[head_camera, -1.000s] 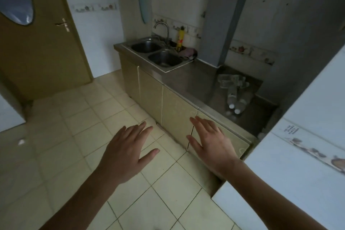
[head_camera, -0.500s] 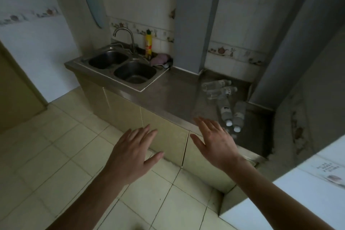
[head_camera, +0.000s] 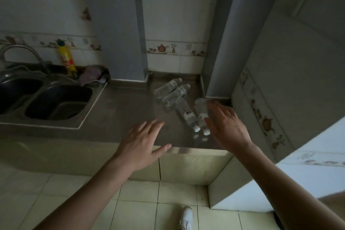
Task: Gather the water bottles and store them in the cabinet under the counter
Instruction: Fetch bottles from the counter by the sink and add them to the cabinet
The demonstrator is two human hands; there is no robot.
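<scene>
Bottles lie on their sides in the back right corner of the steel table (head_camera: 121, 114), four of them, clear with white caps. Two rest side by side near the back wall, caps pointing up and right: the rear bottle (head_camera: 167, 87) and the second bottle (head_camera: 175, 94). Two more lie in front of them with caps toward the table's front edge: the labelled bottle (head_camera: 187, 114) and the right bottle (head_camera: 202, 112), just beside each other.

Both hands are out over the table, palms down. The left hand (head_camera: 141, 144) hovers above the front edge with fingers straight and slightly spread, thumb out to the right, holding nothing. The right hand (head_camera: 226, 127) reaches in beside the right bottle, fingers straight and relaxed; its fingertips overlap that bottle's body, but whether they touch it cannot be told, since the hand is blurred.

To the left a double sink (head_camera: 46, 101) is set into the table, with a curved tap (head_camera: 22, 52) behind it, a yellow bottle (head_camera: 67, 59) standing at the wall, and a pinkish cloth (head_camera: 91, 74) next to it. Under the table the cabinet doors (head_camera: 190, 168) are closed. A white shoe (head_camera: 186, 218) shows on the tiled floor (head_camera: 56, 192) below.
</scene>
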